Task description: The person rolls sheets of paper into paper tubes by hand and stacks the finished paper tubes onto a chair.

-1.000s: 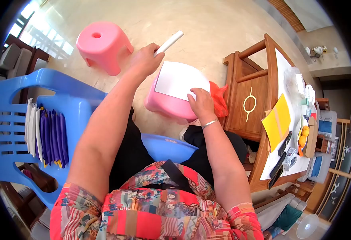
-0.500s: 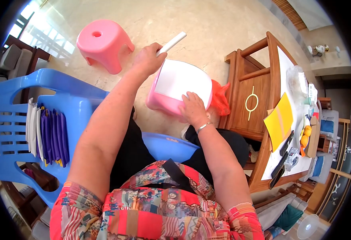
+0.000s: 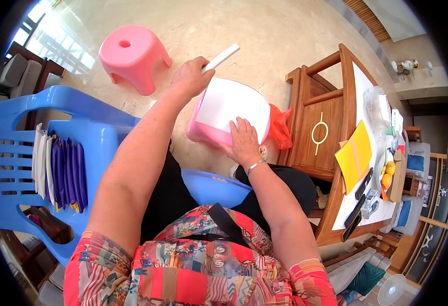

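My left hand [image 3: 191,77] is closed around one end of a slim white stick [image 3: 221,58], whose other end points up and to the right. I cannot tell what the stick is made of. Below it, a white sheet [image 3: 232,104] covers most of the top of a pink stool [image 3: 203,131]. On the near right part of the sheet lies my right hand [image 3: 245,142], fingers stretched out and apart, its palm by the stool's near edge. A bracelet circles that wrist.
Another pink stool [image 3: 132,56] stands on the floor at upper left. A blue plastic chair [image 3: 99,115] at left carries white and purple folded items [image 3: 67,173]. A red plastic bag [image 3: 280,127] lies between the sheet-covered stool and a wooden table [image 3: 316,127] bearing a yellow envelope [image 3: 354,158].
My right hand has shifted slightly toward me and down along the sheet. My left hand and the white stick have moved a little to the right and down.
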### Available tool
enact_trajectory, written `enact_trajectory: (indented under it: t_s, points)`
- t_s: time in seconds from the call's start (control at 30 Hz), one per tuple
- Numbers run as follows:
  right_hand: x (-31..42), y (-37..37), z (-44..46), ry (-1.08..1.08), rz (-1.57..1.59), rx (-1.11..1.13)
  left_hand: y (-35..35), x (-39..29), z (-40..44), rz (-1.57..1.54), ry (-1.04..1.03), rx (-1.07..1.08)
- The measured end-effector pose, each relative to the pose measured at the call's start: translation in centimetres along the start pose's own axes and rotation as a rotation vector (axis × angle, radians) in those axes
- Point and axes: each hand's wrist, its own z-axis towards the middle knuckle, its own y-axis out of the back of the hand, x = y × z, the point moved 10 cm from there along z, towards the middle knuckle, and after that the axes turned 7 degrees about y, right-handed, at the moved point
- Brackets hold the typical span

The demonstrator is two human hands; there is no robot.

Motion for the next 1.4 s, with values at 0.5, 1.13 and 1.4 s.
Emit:
enact_trajectory:
  t_s: [0.5,1.13,1.4]
  points:
    - [1.0,-1.3,-0.5,0.157,0.012,-0.048,-4.7,-0.1,-1.4,0.134,-0.138,0.178]
    - [-0.5,0.5,1.0,0.154,0.118,-0.210,-10.4,-1.3,-3.2,0.297,-0.362,0.221]
    - [-2.1,-0.2,1.3,0.018,0.156,-0.265,-13.0,1.1,-3.3,0.406,-0.296,0.291]
